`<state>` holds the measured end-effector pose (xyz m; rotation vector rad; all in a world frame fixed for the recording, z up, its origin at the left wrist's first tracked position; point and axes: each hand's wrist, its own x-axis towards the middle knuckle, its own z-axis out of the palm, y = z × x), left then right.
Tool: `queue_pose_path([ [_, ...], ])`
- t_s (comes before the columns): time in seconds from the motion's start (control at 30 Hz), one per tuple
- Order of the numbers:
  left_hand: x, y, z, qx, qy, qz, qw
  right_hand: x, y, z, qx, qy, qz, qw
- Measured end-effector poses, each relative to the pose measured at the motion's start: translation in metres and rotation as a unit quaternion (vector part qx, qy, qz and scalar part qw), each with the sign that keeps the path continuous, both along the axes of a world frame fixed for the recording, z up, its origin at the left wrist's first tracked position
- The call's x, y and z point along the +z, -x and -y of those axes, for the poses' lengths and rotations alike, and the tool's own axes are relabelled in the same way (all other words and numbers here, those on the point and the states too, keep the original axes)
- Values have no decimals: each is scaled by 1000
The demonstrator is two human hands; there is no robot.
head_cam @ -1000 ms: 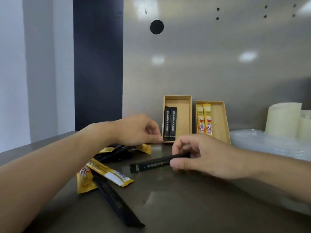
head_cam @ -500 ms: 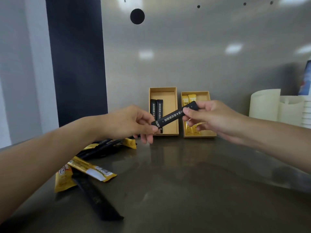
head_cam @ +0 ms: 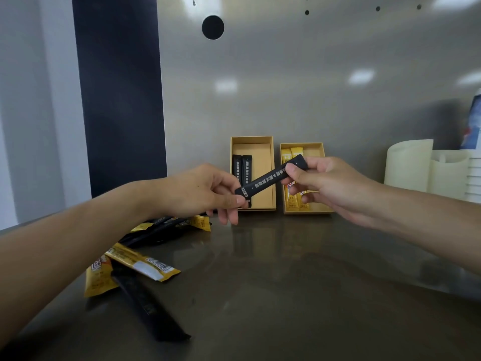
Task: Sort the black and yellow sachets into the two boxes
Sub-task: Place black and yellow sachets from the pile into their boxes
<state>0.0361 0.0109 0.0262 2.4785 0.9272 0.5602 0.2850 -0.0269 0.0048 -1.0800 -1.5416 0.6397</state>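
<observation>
Fingers (head_cam: 294,170) of left hand (head_cam: 197,194) and right hand (head_cam: 335,183) are pinching opposite ends of a black sachet (head_cam: 265,179); a fumbled handover is likely risking a drop into the right box (head_cam: 302,145).

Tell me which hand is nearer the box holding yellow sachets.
Right. The right hand hangs in front of the yellow-sachet box, covering part of it; the left hand is further left, before the black-sachet box. Both pinch one black sachet.

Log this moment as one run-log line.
held black sachet: in air | left hand: pinches lower end | right hand: pinches upper end | left box: two black sachets | right box: yellow sachets
</observation>
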Motion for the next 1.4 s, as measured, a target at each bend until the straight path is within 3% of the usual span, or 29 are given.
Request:
queue_pose_path([
  [0.4,-1,0,-5,-8,8,-7,1000,-1,2,2,6,-15,18,1000],
  [0.6,-2,14,-16,45,-42,-5,998,8,-7,4,-20,-26,4,999],
  [0.97,-1,27,-28,60,-90,-49,993,-1,-9,-1,-23,-4,37,999],
  [1.4,4,36,-25,53,-60,-149,986,-3,-10,0,-46,-21,78,996],
])
